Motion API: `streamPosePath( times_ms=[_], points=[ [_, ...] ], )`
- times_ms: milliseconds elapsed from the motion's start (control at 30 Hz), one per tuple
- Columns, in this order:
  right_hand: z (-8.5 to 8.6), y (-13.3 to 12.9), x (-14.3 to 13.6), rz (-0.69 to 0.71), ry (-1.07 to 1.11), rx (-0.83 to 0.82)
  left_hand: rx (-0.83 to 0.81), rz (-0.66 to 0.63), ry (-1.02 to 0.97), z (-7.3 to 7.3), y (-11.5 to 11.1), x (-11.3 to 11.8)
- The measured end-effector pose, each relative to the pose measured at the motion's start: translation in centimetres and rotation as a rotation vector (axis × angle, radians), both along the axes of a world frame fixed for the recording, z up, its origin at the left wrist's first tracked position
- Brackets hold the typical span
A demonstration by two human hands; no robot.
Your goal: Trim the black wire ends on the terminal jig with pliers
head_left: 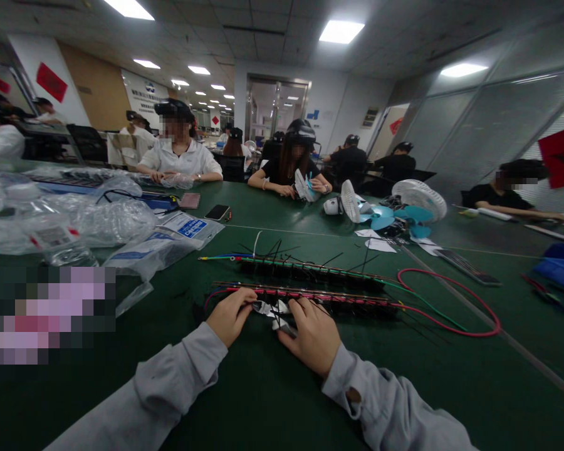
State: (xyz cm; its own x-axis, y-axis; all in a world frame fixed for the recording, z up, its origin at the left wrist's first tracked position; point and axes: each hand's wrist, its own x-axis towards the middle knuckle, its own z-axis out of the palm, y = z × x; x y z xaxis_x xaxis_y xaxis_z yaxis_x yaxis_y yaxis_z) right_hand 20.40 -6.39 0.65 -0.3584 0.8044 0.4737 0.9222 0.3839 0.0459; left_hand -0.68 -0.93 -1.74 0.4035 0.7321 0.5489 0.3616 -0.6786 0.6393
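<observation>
On the green table in front of me lie two long black strips bundled with wires. The near strip (348,307) carries a red wire, and the far strip (310,268) a green one. Thin black cable ties (276,250) stick up along both. My left hand (230,316) pinches the left end of a crumpled white piece (266,307) at the near strip's front edge. The fingers of my right hand (313,332) curl over that edge, with a white part of the piece between thumb and fingers. What exactly this piece is I cannot make out.
A thick red cable (493,313) loops out at the right. Plastic bags (108,216), a bottle (61,241) and a phone (217,213) lie at the left. Fan parts (380,216) are heaped beyond the strips. Across the table, a person (291,169) handles a small fan.
</observation>
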Motion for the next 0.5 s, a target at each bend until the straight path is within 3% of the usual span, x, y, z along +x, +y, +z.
streamPosePath(
  times_ms=[500],
  points=[
    [-0.02, -0.05, -0.12, -0.034, 0.027, 0.017, -0.002, -0.009, 0.006, -0.08, 0.08, -0.03]
  ],
)
